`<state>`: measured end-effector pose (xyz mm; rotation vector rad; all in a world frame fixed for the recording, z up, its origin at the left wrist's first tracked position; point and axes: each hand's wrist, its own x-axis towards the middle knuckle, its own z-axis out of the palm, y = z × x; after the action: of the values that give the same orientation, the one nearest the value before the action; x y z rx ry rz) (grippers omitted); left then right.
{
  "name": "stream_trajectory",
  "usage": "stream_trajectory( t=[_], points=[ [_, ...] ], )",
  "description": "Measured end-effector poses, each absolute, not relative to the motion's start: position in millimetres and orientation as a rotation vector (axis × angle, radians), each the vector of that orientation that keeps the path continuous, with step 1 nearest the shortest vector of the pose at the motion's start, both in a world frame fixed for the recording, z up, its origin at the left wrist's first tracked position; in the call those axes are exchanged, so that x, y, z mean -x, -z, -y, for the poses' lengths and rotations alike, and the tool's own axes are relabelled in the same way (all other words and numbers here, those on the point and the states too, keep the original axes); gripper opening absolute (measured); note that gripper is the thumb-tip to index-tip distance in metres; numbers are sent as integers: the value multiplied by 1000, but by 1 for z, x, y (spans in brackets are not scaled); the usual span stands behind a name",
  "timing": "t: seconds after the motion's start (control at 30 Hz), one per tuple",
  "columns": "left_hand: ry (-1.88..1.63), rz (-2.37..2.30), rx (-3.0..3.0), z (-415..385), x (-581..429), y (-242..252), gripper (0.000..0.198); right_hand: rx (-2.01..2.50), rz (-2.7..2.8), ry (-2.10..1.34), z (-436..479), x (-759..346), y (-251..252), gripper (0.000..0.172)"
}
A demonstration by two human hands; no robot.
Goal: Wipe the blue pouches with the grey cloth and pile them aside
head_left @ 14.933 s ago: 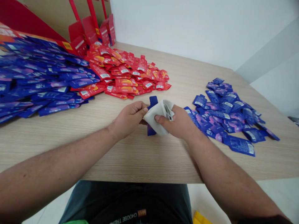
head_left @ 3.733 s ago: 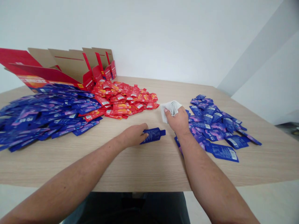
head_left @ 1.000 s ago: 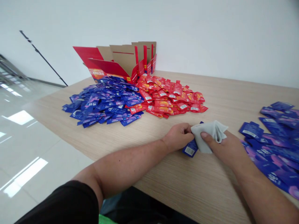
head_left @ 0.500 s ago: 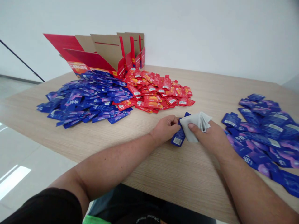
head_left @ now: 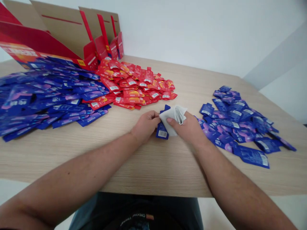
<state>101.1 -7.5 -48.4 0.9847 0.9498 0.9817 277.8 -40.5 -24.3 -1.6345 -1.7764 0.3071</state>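
Over the table's near middle, my left hand is closed, pinching the left edge of a blue sachet by thumb and forefinger. The sachet shows a white barcode label at its lower end and a narrow tab at its top. My right hand grips a folded pale grey cloth, thumb on top. That cloth lies across the sachet's right side and covers part of it. The right fingers beneath the cloth are hidden.
A large heap of blue sachets lies left, touching a heap of red sachets. Open red cardboard boxes stand behind them. More blue sachets spread at the right of the wooden table. A white wall rises behind.
The view has turned to the right, so the heaps and boxes sit further left in it. Both hands keep their hold on the sachet and the cloth.
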Motion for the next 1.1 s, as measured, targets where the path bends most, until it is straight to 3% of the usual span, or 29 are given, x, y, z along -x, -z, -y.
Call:
stream_trajectory(
  t=[0.13,0.3,0.47,0.67,0.77,0.9,1.1],
  points=[
    [-1092,-940,-795,7,-103,42,13,1556,2026,-363,48,-270,24,34],
    [-1158,-909,-759,5,-103,39,17,1598,2016,-187,48,-265,26,37],
    [-1155,-938,-860,4,-100,41,15,1453,2361,-333,51,-260,25,23],
    [-1111,-878,-911,5,-98,34,18,1617,1515,-127,28,-300,23,43],
    [-1023,-772,-785,7,-96,28,16,1485,1256,-367,13,-315,31,49],
    [-996,-768,-635,8,-96,23,9,1314,1320,-749,18,-302,38,63],
    [-895,-805,-668,16,-104,29,19,1402,1618,-579,45,-269,33,50]
  ],
)
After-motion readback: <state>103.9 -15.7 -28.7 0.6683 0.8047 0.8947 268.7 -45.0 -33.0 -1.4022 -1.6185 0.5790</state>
